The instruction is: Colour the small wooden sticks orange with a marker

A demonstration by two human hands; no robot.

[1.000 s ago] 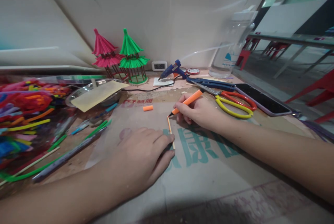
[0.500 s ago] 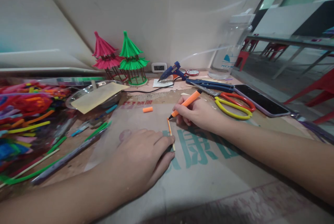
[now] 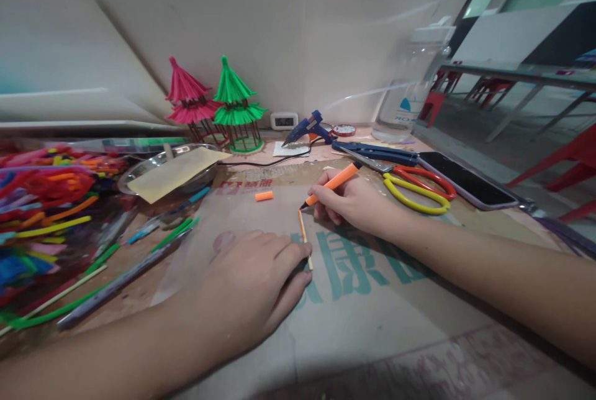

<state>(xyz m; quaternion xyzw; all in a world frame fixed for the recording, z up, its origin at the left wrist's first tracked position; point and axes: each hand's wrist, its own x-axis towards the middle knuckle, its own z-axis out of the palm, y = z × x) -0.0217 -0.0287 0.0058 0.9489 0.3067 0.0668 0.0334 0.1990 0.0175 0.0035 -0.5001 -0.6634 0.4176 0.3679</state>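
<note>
My right hand is closed around an orange marker, its dark tip at the far end of a thin wooden stick. Orange colour covers the upper part of the stick; the lower end is pale bare wood. My left hand lies over the printed sheet, its thumb and forefinger pinching the stick near its lower end and holding it down. Beyond the left hand, the orange marker cap lies loose on the sheet.
Scissors, a phone and a blue glue gun lie beyond my right hand. Pink and green pagoda models stand by the wall. Left are a metal bowl and colourful pipe cleaners.
The marker tip has shifted very slightly left at the stick's far end. Otherwise both hands and the stick stay in place.
</note>
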